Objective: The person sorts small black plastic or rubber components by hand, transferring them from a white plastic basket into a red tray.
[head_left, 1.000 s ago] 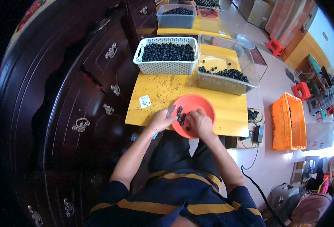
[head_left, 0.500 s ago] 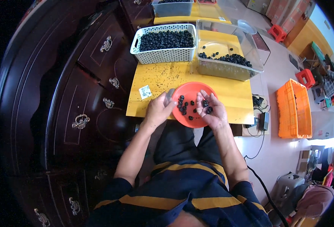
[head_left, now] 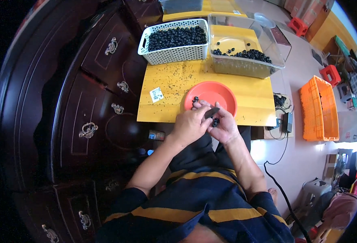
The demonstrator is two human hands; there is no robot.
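Observation:
My left hand [head_left: 191, 124] is closed on a small dark blade [head_left: 212, 112], which looks like a short knife; its handle is hidden in my fingers. The blade reaches over to my right hand [head_left: 226, 127], palm up and cupped around a few small black round pieces [head_left: 215, 122], like berries or beads. Both hands meet over the near rim of a red-orange plastic bowl [head_left: 231, 97]. More black pieces [head_left: 195, 99] lie at the bowl's left side, partly hidden behind my left hand.
Behind the bowl, a white perforated basket [head_left: 178, 57] full of black pieces and a clear plastic bin [head_left: 243, 69] holding fewer stand on the yellow table [head_left: 168, 106]. Dark crumbs and a white printed card [head_left: 156, 94] lie there. Dark drawers [head_left: 81, 101] flank the left; an orange crate [head_left: 319, 109] stands right.
My left hand has moved right with the blade to meet my right hand, which has come slightly down and left. The pieces in the bowl are now mostly covered. The whole view has shifted slightly.

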